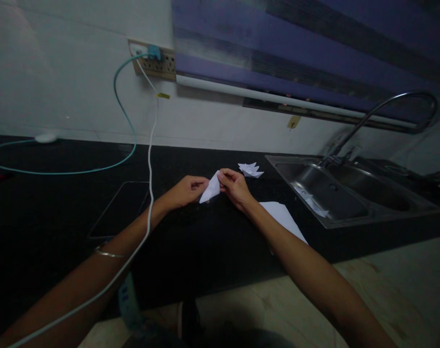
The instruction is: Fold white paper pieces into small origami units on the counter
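Note:
A small piece of folded white paper (211, 188) is held between my two hands above the black counter. My left hand (188, 190) pinches its left edge with thumb and fingers. On the other side, my right hand (235, 185) grips the upper right edge between thumb and fingertips. The paper tapers to a point at the lower left. Just beyond my right hand lies a pointed folded paper shape (250, 170). White paper sheets (282, 220) rest by my right forearm, which partly covers them.
A steel sink (329, 223) with a curved faucet (372, 113) stands at the right. A dark tablet-like slab (120, 208) lies beside my left forearm. The white cable (151, 169) hangs from the wall socket (154, 65) across my left arm. A teal cable (124, 108) loops leftward.

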Available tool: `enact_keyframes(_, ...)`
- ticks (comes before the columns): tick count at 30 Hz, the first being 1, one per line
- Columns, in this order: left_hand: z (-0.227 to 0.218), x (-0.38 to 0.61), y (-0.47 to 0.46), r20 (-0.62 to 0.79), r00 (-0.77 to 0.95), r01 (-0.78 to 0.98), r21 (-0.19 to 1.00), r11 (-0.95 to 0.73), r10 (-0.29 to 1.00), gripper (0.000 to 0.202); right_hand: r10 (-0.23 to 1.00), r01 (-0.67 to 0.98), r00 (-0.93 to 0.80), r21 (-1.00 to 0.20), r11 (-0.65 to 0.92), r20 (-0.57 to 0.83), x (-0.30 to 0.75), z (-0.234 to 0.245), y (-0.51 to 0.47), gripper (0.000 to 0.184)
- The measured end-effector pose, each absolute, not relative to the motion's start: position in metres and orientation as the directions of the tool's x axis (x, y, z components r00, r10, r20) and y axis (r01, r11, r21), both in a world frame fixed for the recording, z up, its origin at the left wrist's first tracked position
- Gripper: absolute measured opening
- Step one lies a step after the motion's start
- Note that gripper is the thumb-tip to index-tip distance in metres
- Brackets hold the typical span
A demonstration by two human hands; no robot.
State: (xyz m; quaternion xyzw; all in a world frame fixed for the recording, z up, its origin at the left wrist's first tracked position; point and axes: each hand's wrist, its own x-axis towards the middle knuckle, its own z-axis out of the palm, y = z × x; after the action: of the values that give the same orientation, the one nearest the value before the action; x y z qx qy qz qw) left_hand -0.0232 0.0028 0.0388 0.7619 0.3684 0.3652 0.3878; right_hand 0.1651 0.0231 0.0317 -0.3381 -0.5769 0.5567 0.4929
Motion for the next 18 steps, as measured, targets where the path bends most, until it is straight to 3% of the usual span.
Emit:
enact_keyframes(3, 0.038, -0.02, 0.003, 0.254, 0.48, 0.271, 0.867, -0.418, 0.84, 0.013, 0.942, -0.164, -0.256, -0.97, 0.179, 0.217, 0.162, 0.029, 0.022, 0.038)
enact_keyframes(7, 0.033, -0.02, 0.005, 0.281, 0.462, 0.261, 0.863, -0.433, 0.841, 0.016, 0.911, -0.108, -0.259, -0.947, 0.304, 0.322, 0.159, 0.027, 0.02, 0.031)
enact_keyframes(13, 0.036, -0.021, 0.003, 0.389, 0.36, 0.466, 0.713, -0.524, 0.848, 0.013, 0.871, 0.188, -0.207, -0.856, 0.482, 0.446, 0.156, 0.027, 0.011, 0.043)
enact_keyframes(15, 0.038, -0.02, 0.002, 0.404, 0.323, 0.504, 0.692, -0.517, 0.856, 0.016, 0.876, 0.233, -0.182, -0.846, 0.48, 0.447, 0.155, 0.026, 0.01, 0.035)
enact_keyframes(18, 0.037, -0.02, 0.005, 0.408, 0.193, 0.479, 0.755, -0.449, 0.892, 0.021, 0.878, 0.257, -0.135, -0.839, 0.479, 0.46, 0.157, 0.025, 0.013, 0.018)
